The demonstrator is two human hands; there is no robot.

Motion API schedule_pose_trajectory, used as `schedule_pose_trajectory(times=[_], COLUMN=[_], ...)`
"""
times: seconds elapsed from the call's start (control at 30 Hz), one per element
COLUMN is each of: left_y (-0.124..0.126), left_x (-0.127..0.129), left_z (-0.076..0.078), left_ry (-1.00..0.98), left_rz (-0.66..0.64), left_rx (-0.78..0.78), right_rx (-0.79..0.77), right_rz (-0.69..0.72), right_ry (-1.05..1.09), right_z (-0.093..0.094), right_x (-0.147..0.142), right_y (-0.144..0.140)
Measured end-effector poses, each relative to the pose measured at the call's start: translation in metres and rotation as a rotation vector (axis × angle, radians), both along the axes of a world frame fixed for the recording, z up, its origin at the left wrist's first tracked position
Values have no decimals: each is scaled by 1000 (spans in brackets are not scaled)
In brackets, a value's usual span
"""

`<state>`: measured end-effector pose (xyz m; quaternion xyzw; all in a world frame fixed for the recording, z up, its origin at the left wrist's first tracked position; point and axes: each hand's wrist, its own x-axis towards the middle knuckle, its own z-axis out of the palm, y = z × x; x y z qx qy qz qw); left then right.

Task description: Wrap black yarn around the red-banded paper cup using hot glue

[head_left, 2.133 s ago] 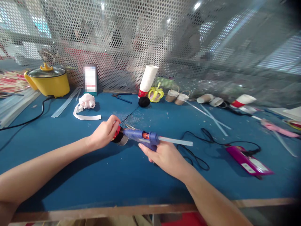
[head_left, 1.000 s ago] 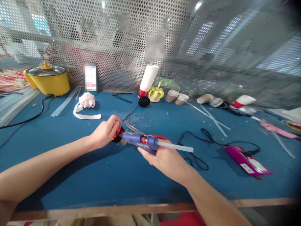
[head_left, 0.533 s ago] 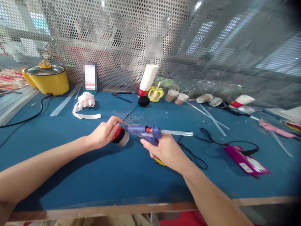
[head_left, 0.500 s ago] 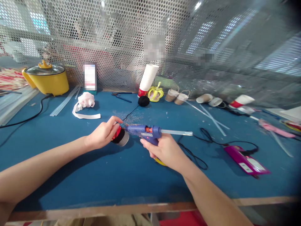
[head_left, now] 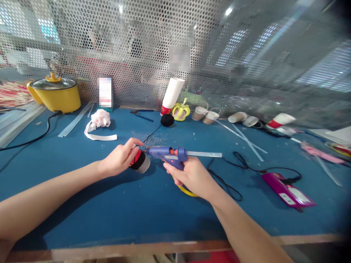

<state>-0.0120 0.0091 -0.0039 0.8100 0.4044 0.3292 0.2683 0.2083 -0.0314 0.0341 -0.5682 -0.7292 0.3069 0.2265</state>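
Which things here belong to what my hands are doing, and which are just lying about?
Seemingly in use:
yarn-wrapped red cup, in your left hand
blue glue gun, in your right hand
black yarn ball, strand leading toward the cup
purple power strip

Seemingly lying about:
yellow electric pot
pliers
pale ribbon
stacked paper cups
handled baskets

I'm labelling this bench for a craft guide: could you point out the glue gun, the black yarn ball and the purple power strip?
Glue gun (head_left: 160,152): head view, blue barrel.
Black yarn ball (head_left: 167,120): head view, middle.
Purple power strip (head_left: 289,192): head view, casing top.
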Motion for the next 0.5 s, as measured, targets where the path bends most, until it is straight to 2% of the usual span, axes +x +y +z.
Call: schedule_pose_trajectory(times=[0.5], left_y=[-1], left_x=[1], left_z=[3], left_ry=[23], left_rz=[2], left_rx=[11], right_rx=[-22], right_rz=[10], right_ry=[35], right_z=[-1], right_x=[0], right_y=[3])
